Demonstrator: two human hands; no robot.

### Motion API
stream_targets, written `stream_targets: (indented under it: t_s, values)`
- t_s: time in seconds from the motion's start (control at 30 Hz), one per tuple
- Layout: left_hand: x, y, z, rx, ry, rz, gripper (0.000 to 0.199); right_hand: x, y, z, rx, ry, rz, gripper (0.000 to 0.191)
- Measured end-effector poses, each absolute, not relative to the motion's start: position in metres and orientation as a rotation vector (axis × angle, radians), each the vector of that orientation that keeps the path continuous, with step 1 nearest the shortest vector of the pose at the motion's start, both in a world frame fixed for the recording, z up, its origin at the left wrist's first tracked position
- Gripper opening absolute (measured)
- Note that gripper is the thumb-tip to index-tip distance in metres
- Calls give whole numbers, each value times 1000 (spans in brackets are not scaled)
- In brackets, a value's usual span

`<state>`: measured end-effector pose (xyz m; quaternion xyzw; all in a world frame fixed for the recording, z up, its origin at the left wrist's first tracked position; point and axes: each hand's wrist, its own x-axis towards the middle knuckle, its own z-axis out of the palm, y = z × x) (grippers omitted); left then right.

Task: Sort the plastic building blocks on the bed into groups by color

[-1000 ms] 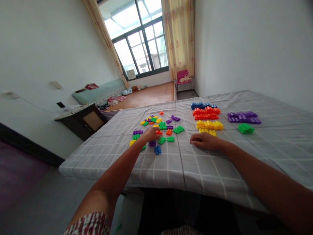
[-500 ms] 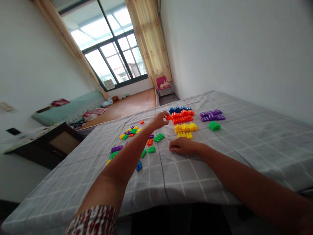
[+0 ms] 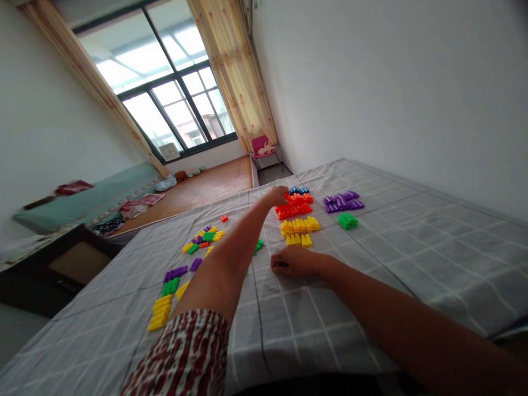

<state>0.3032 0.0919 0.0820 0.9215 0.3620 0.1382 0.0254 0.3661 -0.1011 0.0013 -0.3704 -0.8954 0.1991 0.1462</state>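
Note:
My left hand point(image 3: 279, 196) reaches out to the far side of the cloth, at the left end of the orange-red pieces point(image 3: 295, 207) and beside the blue pieces point(image 3: 300, 191). Its fingertips are partly hidden, and what they hold cannot be made out. My right hand point(image 3: 293, 262) rests on the cloth with curled fingers, just in front of the yellow pieces point(image 3: 300, 226); anything inside it is hidden. Purple pieces point(image 3: 344, 201) and a green bundle point(image 3: 347, 221) lie to the right.
The checked cloth point(image 3: 330, 308) covers the table. Mixed pieces point(image 3: 204, 237) and yellow pieces point(image 3: 160, 312) lie at the left. Further off are a dark cabinet point(image 3: 61, 269), a pink chair point(image 3: 262, 147) and a wall on the right.
The view has shifted, so the scene sits further left. My left hand has moved from the left end of the orange-red pieces toward the blue ones. My right hand stays by the yellow pieces.

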Motion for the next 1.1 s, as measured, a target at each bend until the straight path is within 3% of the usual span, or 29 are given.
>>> stream_targets:
  t_s: [0.33,0.57,0.77,0.93,1.1]
  values:
    - [292,84,58,3048,997,167,39,364,-104,7,-1095,-2643,513,23]
    - [294,63,50,3159,1119,55,31,364,-103,6,-1104,-2620,529,25]
    - [282,55,60,3115,1135,249,37,365,-103,3,-1097,-2602,530,26]
    - [218,32,77,2970,1185,560,34,367,-104,0,-1073,-2575,559,24]
    - [92,-7,83,2771,1443,641,29,368,-105,-4,-1026,-2536,616,22]
